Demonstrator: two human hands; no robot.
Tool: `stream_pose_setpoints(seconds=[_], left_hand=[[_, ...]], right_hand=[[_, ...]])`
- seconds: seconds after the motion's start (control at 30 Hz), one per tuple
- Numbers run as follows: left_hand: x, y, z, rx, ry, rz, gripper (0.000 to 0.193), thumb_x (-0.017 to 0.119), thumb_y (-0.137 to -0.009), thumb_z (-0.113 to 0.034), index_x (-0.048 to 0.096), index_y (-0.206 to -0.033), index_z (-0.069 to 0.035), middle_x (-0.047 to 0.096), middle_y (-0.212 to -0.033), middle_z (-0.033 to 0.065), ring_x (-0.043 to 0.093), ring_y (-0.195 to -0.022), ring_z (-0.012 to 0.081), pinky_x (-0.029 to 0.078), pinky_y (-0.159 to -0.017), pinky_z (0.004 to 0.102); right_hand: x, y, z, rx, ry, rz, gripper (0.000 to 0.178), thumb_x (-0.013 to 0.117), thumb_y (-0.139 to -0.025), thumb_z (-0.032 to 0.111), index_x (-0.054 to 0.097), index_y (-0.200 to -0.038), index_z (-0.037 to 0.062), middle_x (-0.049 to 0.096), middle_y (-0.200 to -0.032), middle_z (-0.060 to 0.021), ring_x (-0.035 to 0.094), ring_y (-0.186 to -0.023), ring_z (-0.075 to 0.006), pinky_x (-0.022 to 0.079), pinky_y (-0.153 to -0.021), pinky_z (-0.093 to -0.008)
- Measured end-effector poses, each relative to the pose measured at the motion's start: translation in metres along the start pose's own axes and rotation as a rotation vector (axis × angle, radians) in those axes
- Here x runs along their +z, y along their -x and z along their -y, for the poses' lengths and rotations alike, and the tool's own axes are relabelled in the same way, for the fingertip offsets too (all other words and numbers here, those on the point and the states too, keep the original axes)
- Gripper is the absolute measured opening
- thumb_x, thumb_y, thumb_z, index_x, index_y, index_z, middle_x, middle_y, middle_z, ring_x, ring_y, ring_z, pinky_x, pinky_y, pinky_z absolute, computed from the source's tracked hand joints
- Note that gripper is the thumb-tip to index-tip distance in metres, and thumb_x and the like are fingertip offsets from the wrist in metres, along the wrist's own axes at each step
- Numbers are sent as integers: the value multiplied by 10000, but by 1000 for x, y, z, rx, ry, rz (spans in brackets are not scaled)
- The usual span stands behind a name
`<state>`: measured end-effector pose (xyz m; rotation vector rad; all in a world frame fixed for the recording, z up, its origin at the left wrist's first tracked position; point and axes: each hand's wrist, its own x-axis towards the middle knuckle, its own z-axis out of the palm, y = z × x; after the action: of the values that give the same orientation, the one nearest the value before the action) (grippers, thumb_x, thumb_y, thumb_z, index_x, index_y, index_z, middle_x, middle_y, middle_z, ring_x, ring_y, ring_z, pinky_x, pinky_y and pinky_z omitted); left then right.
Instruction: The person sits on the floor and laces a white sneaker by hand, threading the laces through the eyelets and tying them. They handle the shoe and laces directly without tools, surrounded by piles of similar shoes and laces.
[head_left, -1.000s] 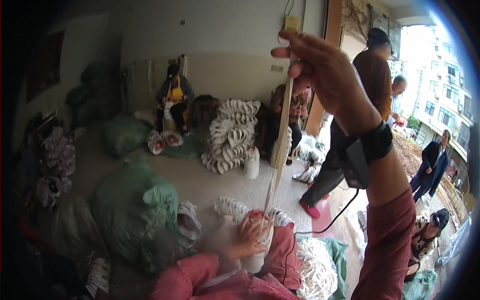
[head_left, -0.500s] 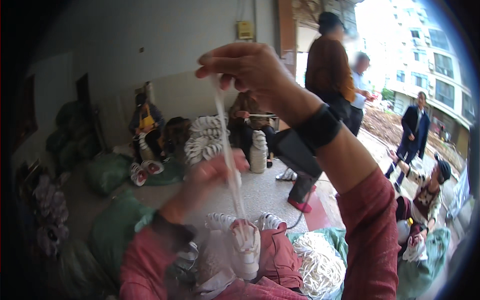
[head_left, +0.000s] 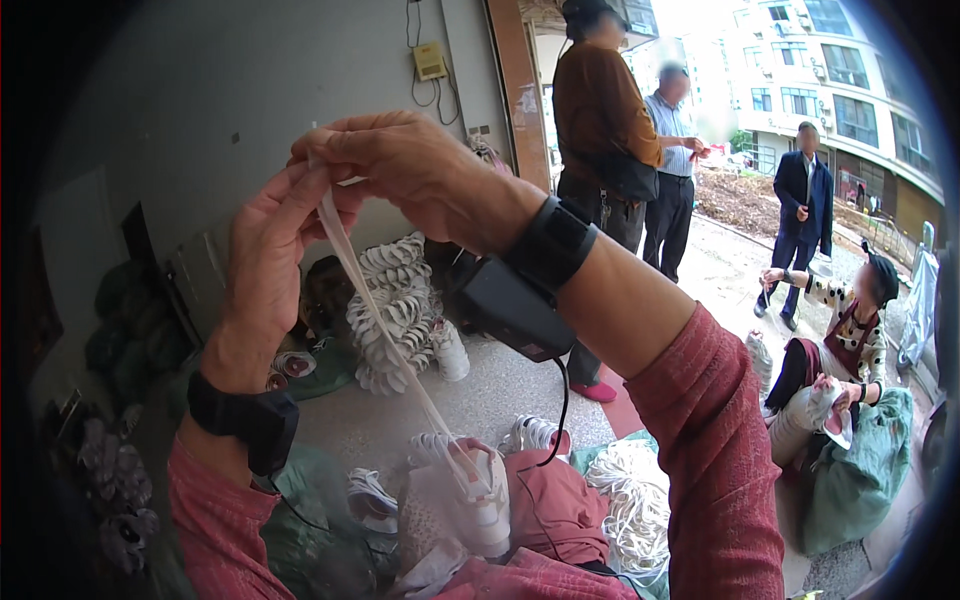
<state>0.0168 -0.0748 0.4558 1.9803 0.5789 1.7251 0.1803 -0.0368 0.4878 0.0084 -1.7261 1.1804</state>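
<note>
A white shoelace [head_left: 385, 325] runs taut from a white shoe [head_left: 485, 520] low in front of me up to my raised hands. Its lower part passes through the shoe's front opening in two strands. My right hand [head_left: 405, 170] pinches the upper end of the lace between thumb and fingers. Close against it, my left hand [head_left: 268, 250] has its thumb and fingertips closed on the same lace, just below the right fingertips. The shoe rests near my lap, beside dusky red cloth [head_left: 555, 505]. Black bands with dark devices sit on both wrists.
A pile of white laces [head_left: 630, 500] lies right of the shoe. Stacked white shoe parts [head_left: 395, 310] stand ahead. A black cable [head_left: 565, 400] hangs from the right wrist device. A seated person [head_left: 840, 340] handles shoes beside a green sack [head_left: 860, 480]. Several people stand farther off.
My left hand has risen from lower down to join the right hand at the lace's upper end. My right hand has shifted left and slightly down. The view has turned right.
</note>
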Motion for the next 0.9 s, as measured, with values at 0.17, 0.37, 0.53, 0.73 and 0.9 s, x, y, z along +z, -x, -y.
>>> stream_pose_setpoints(seconds=[0.17,0.37,0.53,0.73,0.9], left_hand=[[-2,5,2,90,-203,-187,313,615,-963,-334,698,-1049,-45,675,-946,11,584,-834,90,445,-829,272],[-19,6,8,152,-383,-261,312,649,-940,-353,726,-1024,-62,652,-941,6,542,-807,92,415,-841,301],[-22,7,3,20,-173,-185,308,654,-942,-309,695,-1076,-35,644,-893,-15,556,-805,50,420,-755,206],[-24,6,-3,-17,-111,-229,324,704,-905,-292,699,-1082,-21,620,-830,-6,548,-767,64,428,-716,215],[-25,6,-5,-4,-121,-215,324,701,-903,-316,708,-1054,-30,606,-803,-6,540,-736,75,428,-693,229]], right_hand=[[-8,12,-26,94,-54,120,352,596,-950,183,577,-1186,-78,636,-1098,-168,649,-929,-226,531,-843,-339],[12,35,-48,148,-22,94,280,603,-972,214,610,-1088,-40,683,-913,-118,687,-841,-196,542,-778,-302],[20,26,-50,80,-13,5,189,641,-917,120,629,-915,-68,663,-725,-120,662,-595,-165,568,-554,-277],[25,24,-51,74,22,2,194,655,-915,128,646,-869,-60,660,-695,-111,656,-574,-153,560,-529,-267],[23,23,-45,71,52,46,198,657,-911,134,657,-852,-55,664,-684,-106,660,-580,-147,555,-528,-257]])
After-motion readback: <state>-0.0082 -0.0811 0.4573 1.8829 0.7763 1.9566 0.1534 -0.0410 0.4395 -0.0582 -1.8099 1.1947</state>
